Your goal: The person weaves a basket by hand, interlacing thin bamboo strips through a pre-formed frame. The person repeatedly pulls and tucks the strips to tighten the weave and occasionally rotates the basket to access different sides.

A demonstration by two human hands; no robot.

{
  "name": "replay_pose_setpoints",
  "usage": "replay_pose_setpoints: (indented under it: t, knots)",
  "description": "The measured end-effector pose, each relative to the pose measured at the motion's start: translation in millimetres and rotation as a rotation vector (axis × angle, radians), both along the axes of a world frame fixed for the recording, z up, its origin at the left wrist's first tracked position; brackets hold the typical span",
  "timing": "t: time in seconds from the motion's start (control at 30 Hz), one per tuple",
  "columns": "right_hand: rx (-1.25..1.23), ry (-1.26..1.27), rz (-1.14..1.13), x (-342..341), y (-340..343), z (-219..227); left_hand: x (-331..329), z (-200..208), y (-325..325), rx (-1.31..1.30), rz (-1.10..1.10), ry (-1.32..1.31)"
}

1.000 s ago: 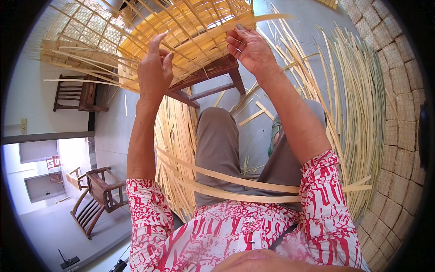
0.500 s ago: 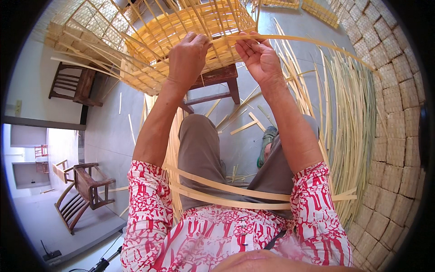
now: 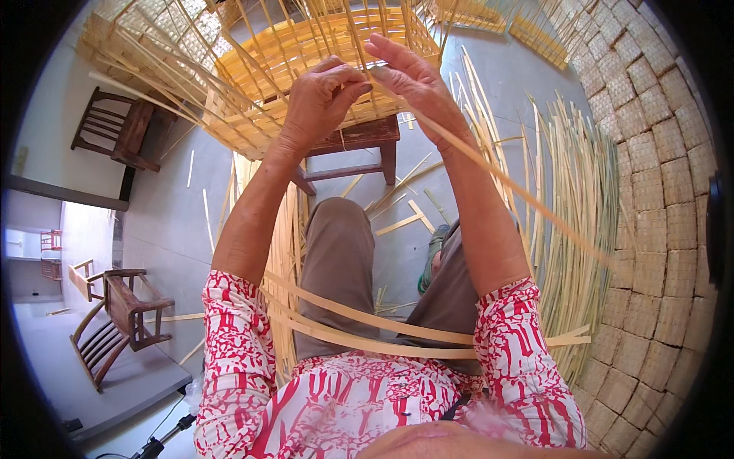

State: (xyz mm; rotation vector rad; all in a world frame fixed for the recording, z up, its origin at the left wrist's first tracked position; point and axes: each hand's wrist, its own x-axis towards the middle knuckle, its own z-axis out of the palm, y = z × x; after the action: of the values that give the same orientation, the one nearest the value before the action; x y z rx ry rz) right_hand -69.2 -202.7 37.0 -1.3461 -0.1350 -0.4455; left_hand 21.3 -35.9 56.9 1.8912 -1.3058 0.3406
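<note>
A half-woven basket [image 3: 264,126] of yellow bamboo strips, its upright stakes standing free, rests on a dark wooden stool [image 3: 355,139] before my knees. My left hand [image 3: 325,99] is closed in a pinch at the basket's near wall, gripping a long bamboo strip [image 3: 520,191]. From there the strip trails past my right wrist and down to the right, slightly blurred. Beside the left hand's fingertips, my right hand [image 3: 419,86] is open, its fingers stretched toward the stakes and its thumb apart. The right palm is partly hidden.
Loose bamboo strips [image 3: 367,310] lie across my lap. A thick bundle of thin strips [image 3: 577,229] covers the floor at right, beside stacked woven blocks [image 3: 657,229]. Offcuts [image 3: 401,222] lie by my feet. Wooden chairs [image 3: 134,306] stand at left.
My right hand has turned over and moved left toward my left hand. The strip's free length has swung from stretching out rightward to sloping down across my right forearm.
</note>
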Motion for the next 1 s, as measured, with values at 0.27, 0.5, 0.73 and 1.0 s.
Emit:
replay_pose_setpoints:
  t: [0.27, 0.5, 0.73, 1.0]
  knots:
    - [-0.123, -0.071, -0.107, 3, 14, 3, 3, -4, -5, -0.025, 0.007, 0.017]
    - [0.469, 0.082, -0.256, -8, 12, 3, 11, -14, -11, -0.054, 0.002, 0.045]
    - [1.110, 0.085, -0.171, -20, 32, -2, 12, -21, -33, 0.026, 0.319, -0.017]
    - [0.399, 0.199, -0.264, -34, 24, -9, 9, -9, -28, 0.377, 0.396, -0.171]
